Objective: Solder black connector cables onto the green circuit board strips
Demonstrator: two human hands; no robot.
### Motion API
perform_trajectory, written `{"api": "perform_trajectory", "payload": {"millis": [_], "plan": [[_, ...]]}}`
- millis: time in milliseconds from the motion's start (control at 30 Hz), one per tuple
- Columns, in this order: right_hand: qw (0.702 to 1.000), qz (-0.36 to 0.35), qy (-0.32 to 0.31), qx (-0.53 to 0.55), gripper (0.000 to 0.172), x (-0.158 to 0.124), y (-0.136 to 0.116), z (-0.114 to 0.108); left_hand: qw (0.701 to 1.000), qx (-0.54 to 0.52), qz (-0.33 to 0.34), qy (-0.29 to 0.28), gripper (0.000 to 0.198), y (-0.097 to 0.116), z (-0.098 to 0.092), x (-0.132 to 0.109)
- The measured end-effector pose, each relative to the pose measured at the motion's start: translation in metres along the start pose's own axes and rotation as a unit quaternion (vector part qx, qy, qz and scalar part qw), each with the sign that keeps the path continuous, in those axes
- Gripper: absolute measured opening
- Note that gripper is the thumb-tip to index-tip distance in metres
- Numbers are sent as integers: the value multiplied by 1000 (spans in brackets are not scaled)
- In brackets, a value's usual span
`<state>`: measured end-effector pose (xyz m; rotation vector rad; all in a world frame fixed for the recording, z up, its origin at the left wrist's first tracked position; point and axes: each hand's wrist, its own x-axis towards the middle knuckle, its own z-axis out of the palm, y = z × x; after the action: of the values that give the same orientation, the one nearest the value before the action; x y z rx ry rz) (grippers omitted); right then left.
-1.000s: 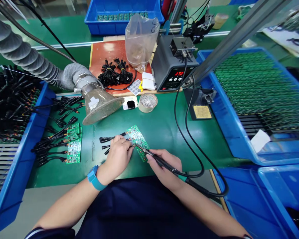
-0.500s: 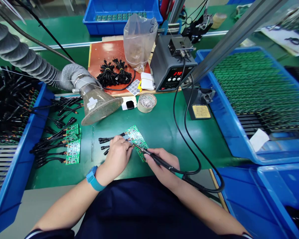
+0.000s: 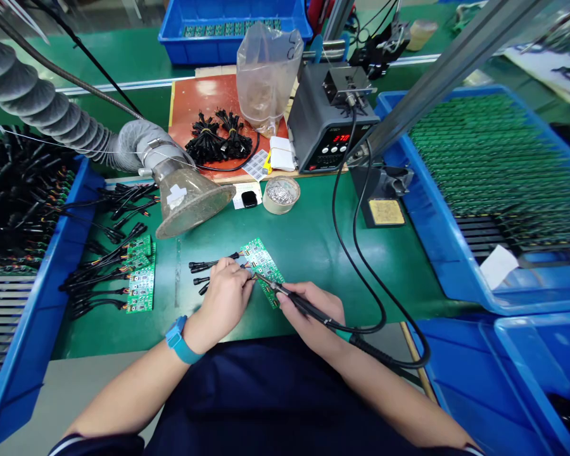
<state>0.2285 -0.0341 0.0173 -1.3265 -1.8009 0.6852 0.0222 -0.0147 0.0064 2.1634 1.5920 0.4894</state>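
The fingers of the right hand [image 3: 313,310] are closing around the soldering iron [image 3: 294,299], its tip staying on the green circuit board [image 3: 262,265] as half a second ago. The left hand [image 3: 225,297] is pinching a thin wire at the same joint, so that joint is probably still in work. Farther back, the soldering station [image 3: 330,130] is showing red digits

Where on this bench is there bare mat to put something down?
Bare green mat lies between the circuit board under the hands, the solder tin and the iron's black cable. A narrower strip runs below the fume hood. The left, by the finished boards, is crowded with wires.
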Motion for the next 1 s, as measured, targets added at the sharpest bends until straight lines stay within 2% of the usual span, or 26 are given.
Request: {"api": "perform_trajectory", "payload": {"millis": [233,367,567,867,1000], "plan": [[1000,9,12,2,9,-3,4,4,1000,1,-3,-1,18,2,-1,1],[1000,6,11,4,7,-1,1,-2,1000,5,-5,-10,19,2,-2,1],[999,-12,49,16,6,2,0,-11,1000,8,-5,-10,18,2,-2,2],[999,8,3,32,7,2,2,-6,998,44,0,-35,13,6,-9,8],[999,5,12,49,5,3,2,-3,997,61,5,-39,15,7,-10,10]]}}
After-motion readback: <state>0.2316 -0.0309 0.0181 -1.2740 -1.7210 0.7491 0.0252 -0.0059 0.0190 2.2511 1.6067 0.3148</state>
